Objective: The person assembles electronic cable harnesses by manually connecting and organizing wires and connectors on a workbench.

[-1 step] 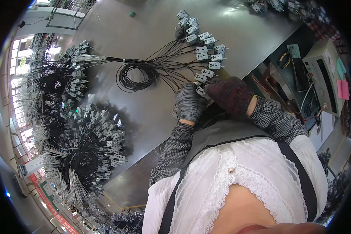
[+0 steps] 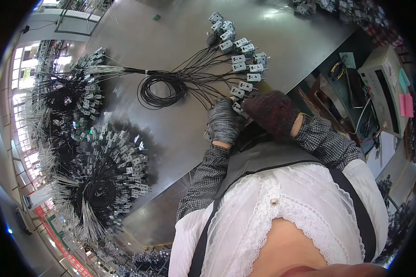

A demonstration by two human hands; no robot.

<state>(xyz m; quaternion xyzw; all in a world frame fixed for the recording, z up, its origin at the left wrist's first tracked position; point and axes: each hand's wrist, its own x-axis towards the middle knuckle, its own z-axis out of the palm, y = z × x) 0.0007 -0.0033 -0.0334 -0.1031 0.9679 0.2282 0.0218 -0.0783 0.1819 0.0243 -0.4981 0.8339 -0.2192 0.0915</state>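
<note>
Left hand [image 2: 223, 121], knit-gloved, apparently touches a boxy pale-grey unit [image 2: 237, 107]

Had passage over the bare metal tabletop [image 2: 305, 46] right of the boxy grey parts [image 2: 239, 67], out to the table's edge. Also had room between the black cable coil [image 2: 180, 87] and the heaped bundles [image 2: 125, 157] at lower left. Ran into those parts, curving away ahead of the left hand [image 2: 224, 121] and right hand [image 2: 272, 113], and into cables fanned leftward. Saw hardly any gap between both hands.
</note>
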